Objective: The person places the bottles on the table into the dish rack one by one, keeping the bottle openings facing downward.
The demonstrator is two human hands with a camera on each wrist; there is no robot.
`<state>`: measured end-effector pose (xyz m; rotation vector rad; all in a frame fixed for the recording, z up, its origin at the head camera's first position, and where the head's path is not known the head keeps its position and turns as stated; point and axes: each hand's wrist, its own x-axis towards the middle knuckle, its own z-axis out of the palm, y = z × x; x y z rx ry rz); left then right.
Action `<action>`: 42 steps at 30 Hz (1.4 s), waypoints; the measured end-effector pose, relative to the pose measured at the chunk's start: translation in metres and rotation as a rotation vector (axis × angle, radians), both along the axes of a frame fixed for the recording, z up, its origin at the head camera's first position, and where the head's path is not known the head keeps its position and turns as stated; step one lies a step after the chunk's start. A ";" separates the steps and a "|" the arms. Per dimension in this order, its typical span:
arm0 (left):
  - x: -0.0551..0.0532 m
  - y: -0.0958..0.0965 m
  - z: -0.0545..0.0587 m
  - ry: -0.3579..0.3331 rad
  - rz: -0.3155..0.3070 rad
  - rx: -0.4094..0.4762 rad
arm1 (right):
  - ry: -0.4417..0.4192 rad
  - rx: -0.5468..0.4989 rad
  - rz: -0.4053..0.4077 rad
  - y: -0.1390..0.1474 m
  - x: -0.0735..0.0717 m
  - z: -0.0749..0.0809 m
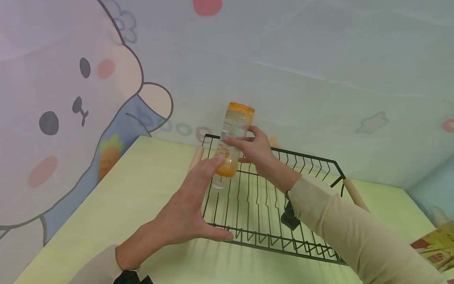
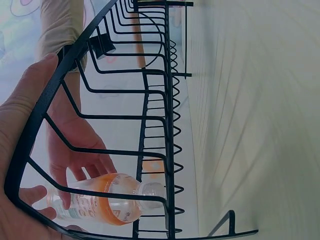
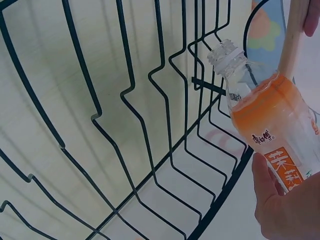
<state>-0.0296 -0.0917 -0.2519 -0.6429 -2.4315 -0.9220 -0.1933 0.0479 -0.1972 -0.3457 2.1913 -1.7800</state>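
A clear plastic drink bottle (image 1: 232, 124) with an orange label is held upside down over the left end of a black wire dish rack (image 1: 268, 248). My right hand (image 1: 262, 152) grips the bottle around its side. The bottle's bare threaded neck (image 3: 229, 59) shows without a cap in the right wrist view, close to the rack wires. My left hand (image 1: 181, 215) is at the rack's left end, thumb and fingers spread apart. Its fingertips are close to the bottle; whether they touch it I cannot tell. In the left wrist view, rack wires cross in front of the bottle (image 2: 120, 212).
The rack has wooden handles (image 1: 356, 195) at its ends and stands on a pale yellow-green table (image 1: 142, 189). Behind rises a backdrop (image 1: 319, 59) with a cartoon bear. A yellow and red printed package (image 1: 438, 244) lies at the right edge.
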 end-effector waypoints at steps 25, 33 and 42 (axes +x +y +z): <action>0.004 0.026 0.007 0.046 -0.019 0.004 | -0.030 0.114 -0.029 0.012 -0.008 -0.013; 0.006 0.028 0.007 0.070 -0.025 0.006 | -0.033 0.149 -0.026 0.008 -0.013 -0.019; 0.005 0.030 0.006 0.024 -0.017 0.020 | -0.005 0.188 -0.020 0.006 -0.020 -0.030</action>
